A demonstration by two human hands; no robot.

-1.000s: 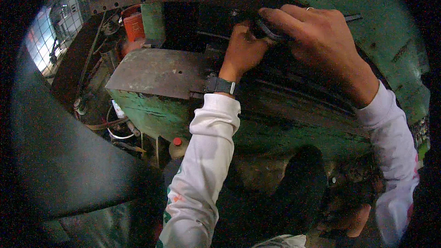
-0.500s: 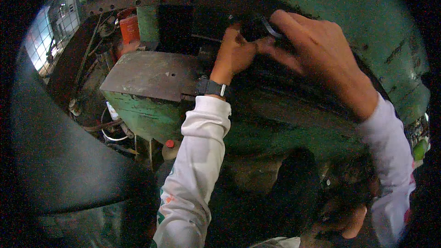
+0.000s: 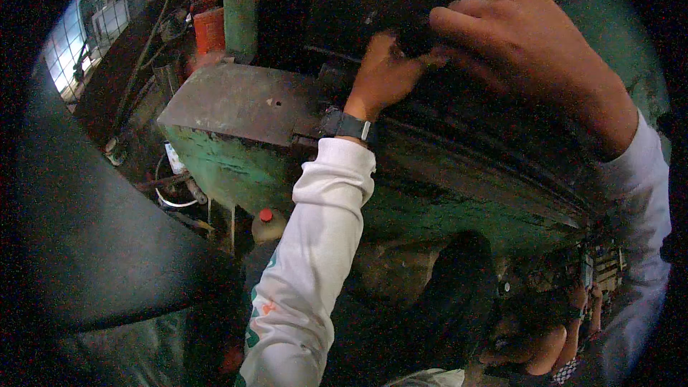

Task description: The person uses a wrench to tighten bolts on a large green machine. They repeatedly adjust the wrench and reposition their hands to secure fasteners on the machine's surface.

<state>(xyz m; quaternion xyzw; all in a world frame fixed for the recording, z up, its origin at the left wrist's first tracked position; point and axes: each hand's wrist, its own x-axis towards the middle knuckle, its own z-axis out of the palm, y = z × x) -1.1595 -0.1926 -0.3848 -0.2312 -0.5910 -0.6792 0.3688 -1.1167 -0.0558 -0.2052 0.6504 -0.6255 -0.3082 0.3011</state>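
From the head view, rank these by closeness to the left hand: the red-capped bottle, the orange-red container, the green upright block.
From the left hand:
1. Green upright block, up and to its left.
2. Orange-red container, just beyond the block, farther left.
3. Red-capped bottle, low down under the grey plate, left of the sleeve.

Can't really tell what the left hand [image 3: 383, 75] and right hand [image 3: 527, 43] are pinching, it's a small dark part [image 3: 416, 37] lost in the shadowy slot of the green machine [image 3: 236, 165]. Fingertips vanish there too. The lower right corner is just blurry clutter.
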